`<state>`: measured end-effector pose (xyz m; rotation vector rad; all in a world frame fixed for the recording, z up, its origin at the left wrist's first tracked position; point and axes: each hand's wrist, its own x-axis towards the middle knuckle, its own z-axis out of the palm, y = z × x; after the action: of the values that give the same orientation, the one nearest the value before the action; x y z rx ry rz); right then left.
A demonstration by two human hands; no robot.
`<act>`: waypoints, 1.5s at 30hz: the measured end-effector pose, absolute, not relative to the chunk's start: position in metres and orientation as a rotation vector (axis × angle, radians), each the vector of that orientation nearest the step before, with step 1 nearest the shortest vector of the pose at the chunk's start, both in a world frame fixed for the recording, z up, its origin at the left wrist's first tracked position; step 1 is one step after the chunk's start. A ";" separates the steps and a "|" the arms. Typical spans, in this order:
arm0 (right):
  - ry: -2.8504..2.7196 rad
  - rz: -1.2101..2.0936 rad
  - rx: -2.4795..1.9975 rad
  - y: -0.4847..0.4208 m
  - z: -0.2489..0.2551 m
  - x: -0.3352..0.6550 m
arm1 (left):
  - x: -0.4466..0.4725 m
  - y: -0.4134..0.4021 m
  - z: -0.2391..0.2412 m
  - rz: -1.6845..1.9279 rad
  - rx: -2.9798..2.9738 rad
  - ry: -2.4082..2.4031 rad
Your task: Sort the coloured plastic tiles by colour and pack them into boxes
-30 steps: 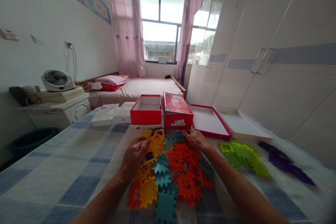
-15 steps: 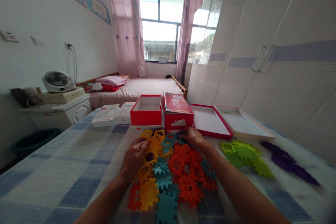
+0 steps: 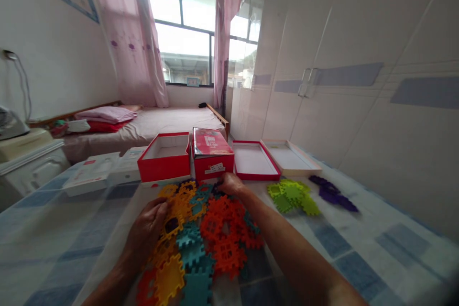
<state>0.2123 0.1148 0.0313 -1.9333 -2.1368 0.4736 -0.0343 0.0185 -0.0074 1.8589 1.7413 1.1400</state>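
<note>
A heap of interlocking plastic tiles [image 3: 211, 229] in orange, yellow and teal lies on the table in front of me. My left hand [image 3: 147, 230] rests on the heap's left side, fingers curled over yellow tiles [image 3: 179, 208]. At the heap's far edge my right hand [image 3: 231, 183] lies just below a closed red box [image 3: 212, 155], its fingers bent down onto a dark tile; what they hold I cannot make out.
An open red box [image 3: 165, 160] and two flat lids [image 3: 256, 162] stand behind the heap. Green tiles [image 3: 292, 196] and purple tiles [image 3: 333, 192] lie to the right. White booklets [image 3: 95, 172] lie at left. The tablecloth [image 3: 358, 244] is blue-checked. Wardrobe doors stand on the right.
The view has swung to the right, so everything shifted left in the picture. My right hand reached slightly further toward the closed red box. The left hand stays on the yellow tiles.
</note>
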 end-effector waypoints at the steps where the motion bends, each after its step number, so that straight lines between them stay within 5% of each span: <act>1: -2.136 0.480 -1.928 0.115 0.031 0.212 | -0.036 0.019 -0.008 1.134 1.868 1.743; 18: -2.322 0.704 -1.520 0.117 0.019 0.223 | -0.031 0.015 -0.006 1.148 1.882 1.730; 28: -1.988 0.268 -1.408 0.065 0.059 0.254 | -0.033 0.015 -0.005 1.122 1.880 1.728; 38: -1.219 -0.128 -2.316 0.028 0.057 0.482 | -0.042 0.023 -0.015 1.091 1.871 1.753; 45: -1.056 -0.159 -2.482 0.030 0.036 0.520 | -0.040 0.022 -0.013 1.109 1.877 1.760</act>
<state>0.5195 0.0305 0.0358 -2.4824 -1.0557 -0.1587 -0.0400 0.0216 -0.0129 1.8772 1.7602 1.1094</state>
